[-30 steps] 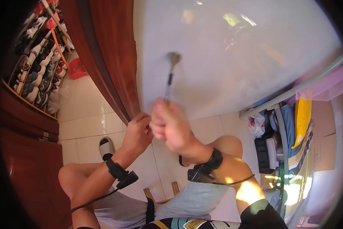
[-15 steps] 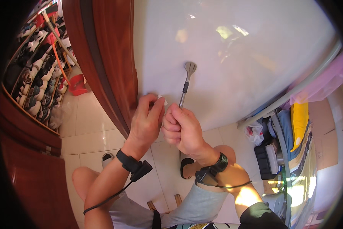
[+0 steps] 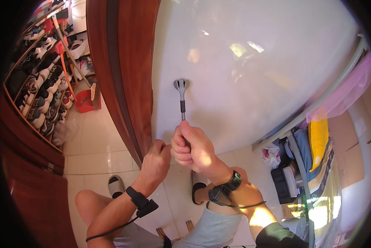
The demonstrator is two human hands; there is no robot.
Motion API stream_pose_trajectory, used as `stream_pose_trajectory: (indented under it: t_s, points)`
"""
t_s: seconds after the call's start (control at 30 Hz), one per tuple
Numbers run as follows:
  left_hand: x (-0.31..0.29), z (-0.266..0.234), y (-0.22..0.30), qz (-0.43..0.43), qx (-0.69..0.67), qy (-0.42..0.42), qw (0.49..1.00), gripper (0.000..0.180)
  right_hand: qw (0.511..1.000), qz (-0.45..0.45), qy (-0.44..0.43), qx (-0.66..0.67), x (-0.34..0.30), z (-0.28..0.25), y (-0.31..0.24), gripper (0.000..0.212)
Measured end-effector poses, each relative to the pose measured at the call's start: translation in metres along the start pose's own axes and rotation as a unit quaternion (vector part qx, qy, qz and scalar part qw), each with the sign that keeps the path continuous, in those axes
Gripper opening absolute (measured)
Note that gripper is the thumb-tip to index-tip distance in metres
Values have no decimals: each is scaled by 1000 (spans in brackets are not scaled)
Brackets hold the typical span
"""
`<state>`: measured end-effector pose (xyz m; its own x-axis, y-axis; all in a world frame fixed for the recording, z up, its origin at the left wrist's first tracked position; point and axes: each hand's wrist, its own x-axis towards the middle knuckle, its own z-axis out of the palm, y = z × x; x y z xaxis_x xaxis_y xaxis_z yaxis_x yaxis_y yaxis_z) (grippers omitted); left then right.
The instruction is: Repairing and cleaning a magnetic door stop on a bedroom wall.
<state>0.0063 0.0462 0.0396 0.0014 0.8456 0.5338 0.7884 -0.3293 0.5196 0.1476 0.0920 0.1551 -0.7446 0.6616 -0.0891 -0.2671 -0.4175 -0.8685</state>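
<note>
A broad, glossy white upright surface (image 3: 251, 95) is seen taking up the upper middle and right, marked with bright reflections. Its left side is bordered by a tall, reddish-brown polished wooden post (image 3: 134, 62). Below, a floor of cream square tiles (image 3: 98, 140) is exposed. At the left, rows of black and white shoes (image 3: 43, 103) are stacked, with a red plastic dustpan (image 3: 85, 101) set near them. At the right, a bright yellow cloth (image 3: 319, 140) is hung beside a grey metal frame (image 3: 299, 161), and a crumpled white plastic bag (image 3: 270, 156) is lodged near it. Light grey fabric shorts (image 3: 218, 221) are worn by the person.

The right hand (image 3: 196, 151) is closed in a fist — thumb uppermost — and clamped on the handle of a slim silver metal tool with a rounded, slotted head and a black ridged collar (image 3: 182, 103). The tool is held upright in front of the white surface; whether its head is touching cannot be told. The left hand (image 3: 155, 161) is placed just beside the right fist, near the post's lower edge, its fingers bent; whether anything is pinched between them cannot be told — the fingertips are hidden.
</note>
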Motion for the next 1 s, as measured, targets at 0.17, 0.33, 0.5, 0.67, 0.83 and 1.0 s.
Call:
stream_pose_trajectory:
  t_s: [0.17,0.33,0.5,0.67,0.83,1.0]
  points:
    - [7,-13,16,-20,-126,22,992,24,997,17,-41,58,3,12,4,49]
    - [8,4,2,-22,-168,13,985,27,993,3,-57,108,6,31,-20,49]
    - [15,2,8,-90,-254,5,963,33,992,14,-46,114,1,34,-16,48]
    - [35,-25,29,-79,-220,10,972,32,991,-22,-37,125,1,46,-38,47]
    - [52,-41,40,-70,-174,83,979,33,993,-17,-75,95,0,22,-21,48]
    - [52,-38,44,-118,-265,51,956,27,994,-7,-50,92,9,40,-30,48]
